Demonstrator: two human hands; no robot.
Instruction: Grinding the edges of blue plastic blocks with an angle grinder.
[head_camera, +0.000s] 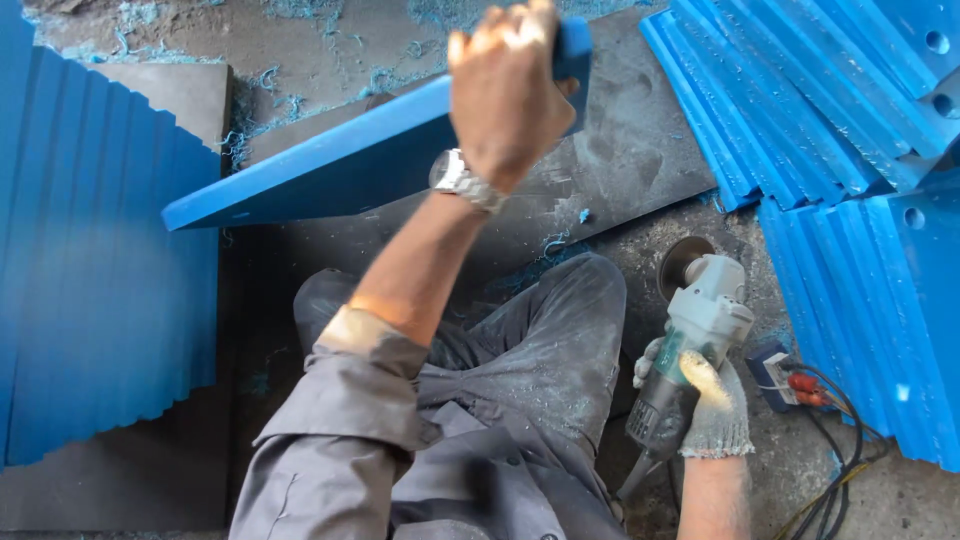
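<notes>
Head view, looking down over grey work trousers (545, 350) and a rolled grey sleeve (340, 420). Left hand (510, 95) bare, wristwatch (462, 182) on the wrist, closed over the far end of a long, flat, bright blue plastic strip (330, 170); fingers wrapped round its edge, strip lifted clear of the floor and slanting down to the left, its near end above a dark grey mat (620, 150). Strip surface smooth and even in colour, edges straight, corners squared, slightly dusty. Right hand (712, 410) in a white knitted glove, clenched round the body of a grey and teal angle grinder (690, 340), disc (683, 262) pointing away, held low beside the right knee. Blue curls of shavings (290, 95) scattered over the concrete floor (330, 40) and along the mat's edge. Stacks of ribbed blue plastic panels on both sides: one fanned stack at left (100, 280), another at right (850, 120), some with round holes. Small blue socket box with red plugs (790, 385) and black cables (840, 470) just beside the gloved hand.
</notes>
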